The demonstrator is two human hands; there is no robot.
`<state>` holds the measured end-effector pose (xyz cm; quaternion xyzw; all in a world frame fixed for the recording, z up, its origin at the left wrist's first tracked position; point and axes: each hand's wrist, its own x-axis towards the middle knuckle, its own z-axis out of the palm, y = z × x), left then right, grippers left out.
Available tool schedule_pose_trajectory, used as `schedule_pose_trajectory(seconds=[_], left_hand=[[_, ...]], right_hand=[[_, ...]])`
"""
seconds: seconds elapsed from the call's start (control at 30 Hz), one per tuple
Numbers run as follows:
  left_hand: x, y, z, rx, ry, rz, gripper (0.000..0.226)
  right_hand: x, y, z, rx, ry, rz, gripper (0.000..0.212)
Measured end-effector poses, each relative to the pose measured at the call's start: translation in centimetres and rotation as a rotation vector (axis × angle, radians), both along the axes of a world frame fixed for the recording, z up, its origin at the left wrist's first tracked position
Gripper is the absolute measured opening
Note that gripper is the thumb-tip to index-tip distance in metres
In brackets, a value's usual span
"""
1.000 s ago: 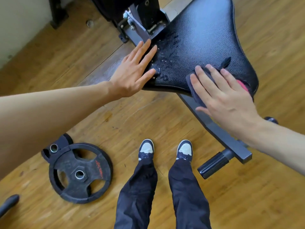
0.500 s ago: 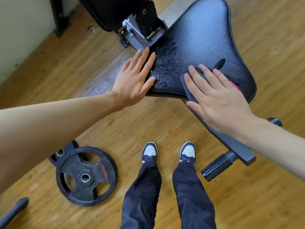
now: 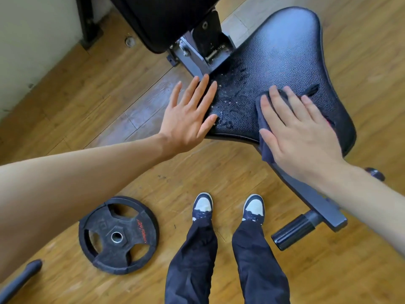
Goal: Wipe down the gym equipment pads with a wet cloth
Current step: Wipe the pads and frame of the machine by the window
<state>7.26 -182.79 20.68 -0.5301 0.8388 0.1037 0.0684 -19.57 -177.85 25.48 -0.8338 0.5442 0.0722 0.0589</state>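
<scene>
Right hand lying flat, fingers straight and spread, pressing a dark cloth onto the near part of the black seat pad. Cloth edge is hanging over the pad's front rim. Left hand also lying open, fingers straight, thumb and fingertips touching the pad's left edge. Water drops sitting on the pad between the hands. Weight plate lying on the wood floor near the person's shoes.
</scene>
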Motion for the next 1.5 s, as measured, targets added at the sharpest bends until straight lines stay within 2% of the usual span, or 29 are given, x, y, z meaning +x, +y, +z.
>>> schedule_pose_trajectory(seconds=[0.07, 0.2, 0.27, 0.37, 0.5, 0.6, 0.73, 0.83, 0.97, 1.03, 1.1, 1.23, 1.33, 1.43, 1.5], left_hand=[[0.0, -0.1, -0.1, -0.005, -0.002, -0.007, 0.074], [0.0, -0.2, -0.3, -0.002, 0.022, -0.002, 0.075], [0.1, -0.3, -0.4, 0.004, 0.022, -0.014, 0.075], [0.3, -0.4, -0.3, 0.003, 0.021, -0.040, 0.076], [0.3, -0.5, -0.6, 0.005, 0.038, -0.029, 0.075], [0.2, -0.5, -0.5, 0.008, 0.043, -0.035, 0.075], [0.2, -0.5, -0.6, 0.006, 0.006, -0.043, 0.073], [0.4, -0.5, -0.7, 0.002, 0.004, -0.051, 0.073], [0.6, -0.5, -0.8, -0.030, 0.052, -0.071, 0.073], [0.5, -0.6, -0.9, -0.049, 0.064, -0.075, 0.073], [0.4, -0.5, -1.0, -0.063, 0.074, -0.061, 0.072], [0.3, -0.4, -1.3, -0.079, 0.066, -0.054, 0.072], [0.4, -0.5, -1.4, -0.098, 0.080, -0.050, 0.075], [0.4, -0.5, -1.4, -0.101, 0.096, -0.014, 0.081], [0.4, -0.4, -1.3, -0.093, 0.088, -0.005, 0.084]], right_hand=[[-0.4, -1.7, -0.2, -0.003, -0.003, -0.021, 0.064], [3.1, -10.6, -2.3, 0.026, -0.038, -0.290, 0.069], [5.6, -12.9, -3.2, 0.045, -0.022, -0.323, 0.066], [5.6, -9.9, -2.6, 0.026, -0.045, -0.197, 0.065], [0.3, -3.4, -0.7, -0.027, -0.034, -0.064, 0.063], [-0.5, -8.2, -1.3, -0.001, -0.017, -0.143, 0.067], [4.2, -16.3, -3.3, 0.102, -0.004, -0.207, 0.066], [6.9, -13.7, -3.0, 0.110, -0.047, -0.077, 0.067], [3.0, -4.8, -1.1, 0.038, -0.045, 0.106, 0.063], [0.8, -5.5, -0.7, 0.041, -0.026, 0.120, 0.062], [0.9, -8.7, -1.4, 0.039, -0.015, 0.047, 0.066], [5.8, -15.7, -3.4, 0.086, -0.030, -0.094, 0.070], [7.5, -14.7, -3.9, 0.054, -0.047, 0.002, 0.063], [4.2, -11.9, -2.7, 0.084, -0.028, 0.161, 0.064], [1.0, -13.8, -1.9, 0.110, 0.000, 0.094, 0.070]])
